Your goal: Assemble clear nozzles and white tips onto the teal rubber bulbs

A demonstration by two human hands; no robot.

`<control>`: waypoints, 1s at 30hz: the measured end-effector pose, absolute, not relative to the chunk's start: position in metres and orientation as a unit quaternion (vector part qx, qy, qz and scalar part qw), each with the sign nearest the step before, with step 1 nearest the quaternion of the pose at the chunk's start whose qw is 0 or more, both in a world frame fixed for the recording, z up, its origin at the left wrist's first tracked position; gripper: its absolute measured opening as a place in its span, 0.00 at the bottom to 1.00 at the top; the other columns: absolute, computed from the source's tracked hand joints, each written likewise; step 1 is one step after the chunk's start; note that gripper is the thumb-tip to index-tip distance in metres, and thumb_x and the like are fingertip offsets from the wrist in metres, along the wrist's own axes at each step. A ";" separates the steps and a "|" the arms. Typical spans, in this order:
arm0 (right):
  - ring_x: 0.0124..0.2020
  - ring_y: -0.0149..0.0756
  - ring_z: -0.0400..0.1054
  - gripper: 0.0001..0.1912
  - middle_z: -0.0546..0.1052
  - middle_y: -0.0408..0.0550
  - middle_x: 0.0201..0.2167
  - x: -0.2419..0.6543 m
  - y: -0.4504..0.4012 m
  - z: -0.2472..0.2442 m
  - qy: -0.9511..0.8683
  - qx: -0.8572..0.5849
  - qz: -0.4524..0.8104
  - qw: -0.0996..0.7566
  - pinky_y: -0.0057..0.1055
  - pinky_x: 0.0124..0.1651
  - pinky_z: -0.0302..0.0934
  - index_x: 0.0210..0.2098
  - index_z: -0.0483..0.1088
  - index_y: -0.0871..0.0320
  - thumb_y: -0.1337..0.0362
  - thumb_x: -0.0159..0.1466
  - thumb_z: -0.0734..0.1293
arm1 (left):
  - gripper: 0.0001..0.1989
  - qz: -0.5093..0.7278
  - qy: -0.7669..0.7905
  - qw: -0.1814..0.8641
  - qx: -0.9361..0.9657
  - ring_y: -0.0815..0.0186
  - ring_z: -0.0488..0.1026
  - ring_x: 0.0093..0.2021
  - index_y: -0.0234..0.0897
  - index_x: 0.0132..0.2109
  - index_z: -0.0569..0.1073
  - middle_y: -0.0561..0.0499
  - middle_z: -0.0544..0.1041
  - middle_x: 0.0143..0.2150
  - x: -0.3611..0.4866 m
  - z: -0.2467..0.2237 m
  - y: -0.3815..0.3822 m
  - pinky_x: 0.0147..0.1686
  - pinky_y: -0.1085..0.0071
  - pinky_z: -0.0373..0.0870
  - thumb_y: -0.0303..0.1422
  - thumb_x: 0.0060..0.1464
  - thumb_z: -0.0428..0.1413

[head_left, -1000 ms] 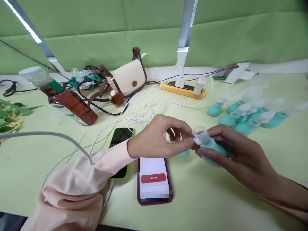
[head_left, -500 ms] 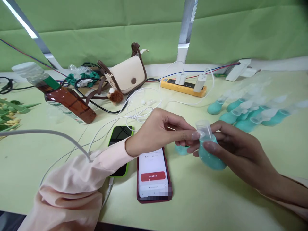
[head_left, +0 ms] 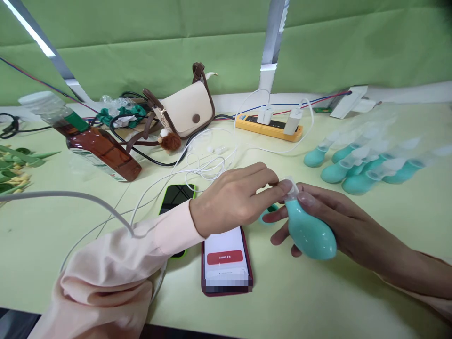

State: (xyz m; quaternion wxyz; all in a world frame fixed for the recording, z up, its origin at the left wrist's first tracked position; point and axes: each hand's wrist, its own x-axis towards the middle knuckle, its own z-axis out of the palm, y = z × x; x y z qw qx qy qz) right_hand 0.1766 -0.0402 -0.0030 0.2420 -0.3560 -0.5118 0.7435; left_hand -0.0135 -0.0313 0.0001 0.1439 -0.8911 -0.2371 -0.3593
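Note:
A teal bulb (head_left: pixel 312 233) with a clear neck lies tilted in my right hand (head_left: pixel 339 214), whose thumb and fingers close round its upper part. My left hand (head_left: pixel 236 195) pinches a small translucent piece (head_left: pixel 291 185) at the mouth of that neck; the fingertips partly hide it. Behind my fingers, another teal piece (head_left: pixel 267 215) rests on the table, mostly covered. Several teal bulbs with clear, pointed tops (head_left: pixel 334 173) lie together at the right. Below my left hand is a red-cased phone (head_left: pixel 226 256) with its screen lit.
A green-edged phone (head_left: pixel 177 195) lies beside the left sleeve. White cables (head_left: pixel 208 169) loop toward an orange power strip (head_left: pixel 247 123). Farther back are a cream bag (head_left: pixel 187 110) and a tilted brown bottle (head_left: pixel 102 153). Green and yellow pieces (head_left: pixel 21 162) lie far left.
The held bulb has tipped, its neck toward the left and its round end toward the lower right. My left hand has turned over, with its knuckles upward, still at the neck.

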 end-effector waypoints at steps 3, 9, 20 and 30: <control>0.33 0.41 0.74 0.16 0.75 0.53 0.41 0.176 -0.040 -0.005 -0.533 -0.355 0.730 0.242 0.32 0.30 0.72 0.44 0.63 0.55 0.54 0.61 0.63 | 0.06 -0.368 -0.233 0.169 -0.884 0.70 0.70 0.28 0.30 0.32 0.72 0.47 0.77 0.29 -0.014 -0.002 -0.031 0.24 0.75 0.68 0.24 0.55 0.52; 0.30 0.39 0.74 0.15 0.77 0.50 0.32 0.175 -0.040 -0.007 -0.572 -0.367 0.689 0.251 0.31 0.29 0.71 0.42 0.63 0.56 0.53 0.61 0.62 | 0.04 -0.401 -0.211 0.169 -0.876 0.69 0.69 0.27 0.30 0.33 0.72 0.47 0.77 0.27 -0.014 -0.008 -0.029 0.24 0.73 0.69 0.21 0.53 0.53; 0.29 0.37 0.74 0.14 0.77 0.43 0.28 0.172 -0.040 -0.011 -0.629 -0.354 0.619 0.310 0.30 0.29 0.71 0.28 0.55 0.53 0.58 0.56 0.68 | 0.05 -0.423 -0.219 -0.013 -0.879 0.68 0.71 0.29 0.22 0.35 0.74 0.42 0.77 0.27 -0.013 0.003 -0.034 0.31 0.71 0.71 0.22 0.53 0.54; 0.31 0.37 0.75 0.13 0.78 0.43 0.29 0.169 -0.042 -0.014 -0.607 -0.354 0.630 0.332 0.28 0.31 0.72 0.30 0.57 0.53 0.54 0.59 0.66 | 0.07 -0.411 -0.234 0.077 -0.878 0.69 0.69 0.27 0.26 0.32 0.74 0.44 0.77 0.27 -0.009 -0.003 -0.034 0.27 0.73 0.69 0.20 0.54 0.51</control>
